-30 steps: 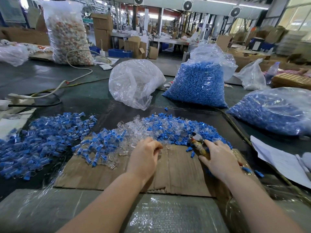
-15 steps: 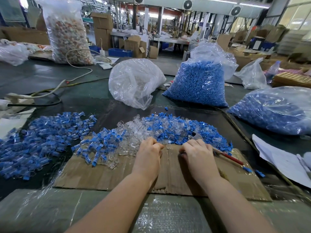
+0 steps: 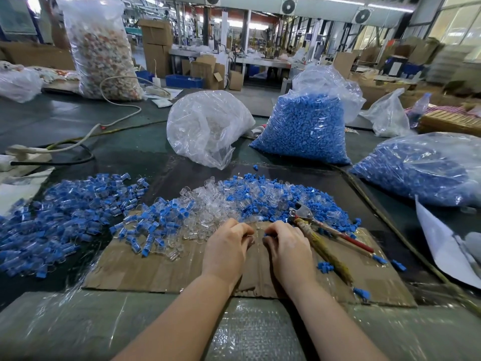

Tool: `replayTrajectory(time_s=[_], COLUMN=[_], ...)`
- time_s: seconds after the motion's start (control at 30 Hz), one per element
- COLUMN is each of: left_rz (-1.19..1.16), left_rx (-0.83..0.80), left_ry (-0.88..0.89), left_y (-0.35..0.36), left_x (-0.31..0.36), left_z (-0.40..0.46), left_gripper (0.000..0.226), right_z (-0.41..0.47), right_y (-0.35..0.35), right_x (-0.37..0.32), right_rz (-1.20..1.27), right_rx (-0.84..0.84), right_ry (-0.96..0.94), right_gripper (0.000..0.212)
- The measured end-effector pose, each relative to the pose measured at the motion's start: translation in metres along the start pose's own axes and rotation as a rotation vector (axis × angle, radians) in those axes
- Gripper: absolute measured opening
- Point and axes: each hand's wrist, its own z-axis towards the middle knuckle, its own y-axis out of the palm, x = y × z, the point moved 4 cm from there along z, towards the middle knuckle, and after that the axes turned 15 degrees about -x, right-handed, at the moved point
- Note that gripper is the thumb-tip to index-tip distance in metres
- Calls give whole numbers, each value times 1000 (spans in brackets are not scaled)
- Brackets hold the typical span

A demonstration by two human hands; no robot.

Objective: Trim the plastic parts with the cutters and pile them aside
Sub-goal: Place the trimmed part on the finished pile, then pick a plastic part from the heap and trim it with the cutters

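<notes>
Mixed clear/blue plastic parts (image 3: 234, 204) heaped along far edge of cardboard sheet (image 3: 156, 267) mid-tabletop. Cutters (image 3: 321, 237) lie loose on cardboard's right side, nobody gripping. Left hand (image 3: 226, 250) and right hand (image 3: 287, 247) curled, fingertips nearly touching; contents can't tell.

I can read no text, label, brand or number anywhere in front of me. The cardboard boxes (image 3: 156, 35) at the back show no legible print, and the white sheet (image 3: 442, 246) at my right looks blank.
</notes>
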Motion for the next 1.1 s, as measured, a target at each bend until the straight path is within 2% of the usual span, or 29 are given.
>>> replayTrajectory(time_s=[0.33, 0.67, 1.1], left_rz=[-64, -63, -108], left_rx=[23, 22, 39], left_ry=[18, 24, 48], left_y=[-1, -2, -5], left_x=[-2, 0, 2], left_z=[-1, -2, -2], left_gripper=[16, 16, 12], right_z=[-3, -1, -2], right_y=[-1, 1, 1], right_x=[-2, -4, -9], right_rz=[-12, -163, -205], right_rx=[20, -35, -23], right_ry=[-5, -17, -36], right_gripper=[6, 13, 17])
